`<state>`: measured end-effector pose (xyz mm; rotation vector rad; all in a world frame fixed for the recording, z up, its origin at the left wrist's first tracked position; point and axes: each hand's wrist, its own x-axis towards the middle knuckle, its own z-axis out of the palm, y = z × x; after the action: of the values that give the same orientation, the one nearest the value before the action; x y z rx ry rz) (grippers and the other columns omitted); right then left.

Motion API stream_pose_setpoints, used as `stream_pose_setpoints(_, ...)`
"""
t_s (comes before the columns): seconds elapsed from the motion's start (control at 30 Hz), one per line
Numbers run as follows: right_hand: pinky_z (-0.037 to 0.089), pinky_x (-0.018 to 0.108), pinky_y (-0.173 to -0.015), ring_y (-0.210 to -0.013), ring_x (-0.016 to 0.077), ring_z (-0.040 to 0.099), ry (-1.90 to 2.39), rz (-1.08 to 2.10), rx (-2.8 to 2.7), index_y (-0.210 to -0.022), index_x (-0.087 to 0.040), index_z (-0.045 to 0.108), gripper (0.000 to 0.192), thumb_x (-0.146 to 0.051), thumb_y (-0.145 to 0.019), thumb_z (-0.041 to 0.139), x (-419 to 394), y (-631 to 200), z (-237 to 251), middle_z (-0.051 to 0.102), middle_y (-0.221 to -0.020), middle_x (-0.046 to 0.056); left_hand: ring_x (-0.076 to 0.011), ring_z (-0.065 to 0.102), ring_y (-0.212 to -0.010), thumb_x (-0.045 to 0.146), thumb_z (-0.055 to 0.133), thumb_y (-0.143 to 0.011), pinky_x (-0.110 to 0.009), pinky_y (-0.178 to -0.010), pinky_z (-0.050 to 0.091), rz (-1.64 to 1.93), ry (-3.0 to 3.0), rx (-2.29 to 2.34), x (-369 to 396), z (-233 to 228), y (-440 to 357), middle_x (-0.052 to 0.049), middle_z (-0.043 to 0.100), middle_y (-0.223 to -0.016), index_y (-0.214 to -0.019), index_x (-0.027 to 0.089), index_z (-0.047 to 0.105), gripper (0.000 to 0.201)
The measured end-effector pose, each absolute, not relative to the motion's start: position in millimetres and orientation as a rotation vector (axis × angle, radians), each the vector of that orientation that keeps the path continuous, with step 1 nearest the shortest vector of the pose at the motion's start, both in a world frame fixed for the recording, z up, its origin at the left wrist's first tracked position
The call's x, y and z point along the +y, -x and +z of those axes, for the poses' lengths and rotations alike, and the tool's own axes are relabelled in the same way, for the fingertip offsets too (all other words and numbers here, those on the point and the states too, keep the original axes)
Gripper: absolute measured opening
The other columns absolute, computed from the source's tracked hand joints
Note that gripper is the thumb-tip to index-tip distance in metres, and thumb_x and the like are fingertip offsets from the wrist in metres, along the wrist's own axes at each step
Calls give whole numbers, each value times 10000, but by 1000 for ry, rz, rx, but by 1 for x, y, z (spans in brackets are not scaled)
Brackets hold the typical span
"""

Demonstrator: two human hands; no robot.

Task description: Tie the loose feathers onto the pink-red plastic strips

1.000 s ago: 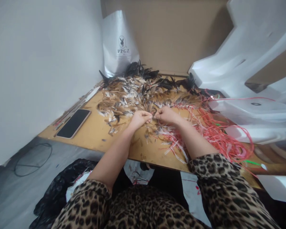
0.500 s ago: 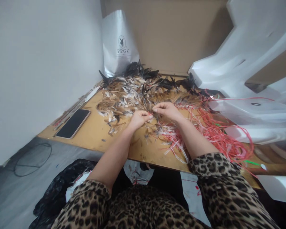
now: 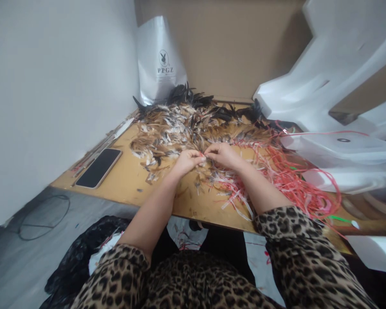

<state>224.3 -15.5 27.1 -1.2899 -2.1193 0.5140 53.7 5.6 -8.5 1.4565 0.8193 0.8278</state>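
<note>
Pinching with thumb and forefinger of the left hand (image 3: 187,162) on a red strand (image 3: 201,153), at the centre of the frame. Meeting it, or nearly so, with bent fingers of the right hand (image 3: 224,155); cannot tell of anything caught between them. Slightly higher and farther from the left fingertips half a second ago, on that right side; now lowered and drawn in close, with the left about unmoved. Working over a wooden table (image 3: 128,189), at the near edge of a heap of brown, white and black feathers (image 3: 176,124) across the upper middle. Reaching past a tangle of red plastic strands (image 3: 286,171), right of centre, with a smartphone (image 3: 98,168) at left and a silvery PPGZ bag (image 3: 162,56) standing upper left of centre.
</note>
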Motion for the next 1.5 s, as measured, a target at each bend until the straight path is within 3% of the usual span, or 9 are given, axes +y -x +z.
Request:
stream_pose_setpoints(0.37,405,232,-631,-636,121,541,1241,793,-2003,-735,-118,646,205,-295,-715,545,-12,-228,21,641,-708,36,-67,564,-569,270,708,-584,-173,-514,398,854,-1159,783,11,-10,-50,-71,659,-724,-725,90,623,244)
stream_pose_setpoints(0.7,416,233,-636,-646,119,549,1221,808,-1990,-745,-129,655,221,-328,-714,564,-15,-226,20,644,-715,31,-63,579,-579,179,712,-593,-172,-570,443,839,-1005,792,12,-12,-48,-68,653,-698,-743,80,608,207)
stream_pose_setpoints(0.93,448,251,-649,-650,122,572,1241,1056,-1760,-845,-118,643,316,-321,-605,673,-14,-223,20,651,-718,33,-74,579,-554,167,714,-579,-196,-580,447,854,-1033,778,10,-10,-48,-61,647,-650,-719,75,618,193)
stream_pose_setpoints(1.23,411,220,-576,-582,106,531,1271,889,-1870,-717,-115,654,229,-331,-683,586,-16,-223,22,632,-650,28,-70,584,-563,163,708,-596,-169,-540,441,824,-1040,807,7,-7,-49,-75,662,-685,-734,75,613,190)
stream_pose_setpoints(1.5,398,221,-594,-595,102,511,1238,851,-1965,-726,-116,644,236,-337,-704,565,-17,-223,24,618,-666,24,-63,581,-547,117,712,-576,-149,-532,429,858,-922,811,8,-10,-52,-33,622,-589,-704,89,597,175)
